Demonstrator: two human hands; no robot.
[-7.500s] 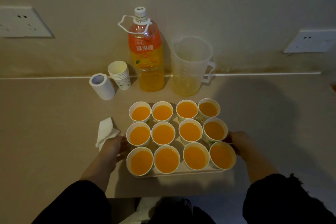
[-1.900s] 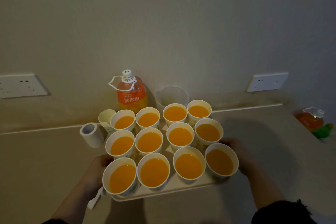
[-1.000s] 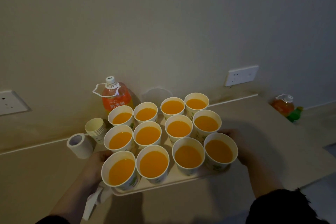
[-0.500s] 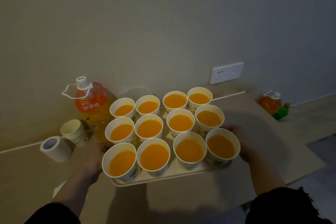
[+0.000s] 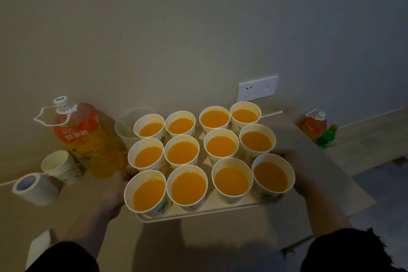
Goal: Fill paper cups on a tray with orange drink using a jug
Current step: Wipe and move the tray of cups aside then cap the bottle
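Note:
A pale tray (image 5: pixel 198 213) hangs in the air above the table, carrying several paper cups (image 5: pixel 187 187) filled with orange drink in three rows. My left hand (image 5: pixel 114 192) grips the tray's left edge and my right hand (image 5: pixel 297 170) grips its right edge; the cups hide most of the fingers. The clear jug (image 5: pixel 124 132) stands behind the tray, largely hidden by the back cups. A big orange drink bottle (image 5: pixel 88 139) stands to its left.
A stack of spare paper cups (image 5: pixel 60 166) and a white tape roll (image 5: pixel 33 189) sit left on the table (image 5: pixel 220 249). A wall socket (image 5: pixel 257 89) is behind. On the floor at right stand another orange bottle (image 5: pixel 313 125) and a small green bottle (image 5: pixel 325 137).
The tray with its cups was lifted off the table by both hands. The view has swung right, so the bottle, spare cups and tape now lie further left.

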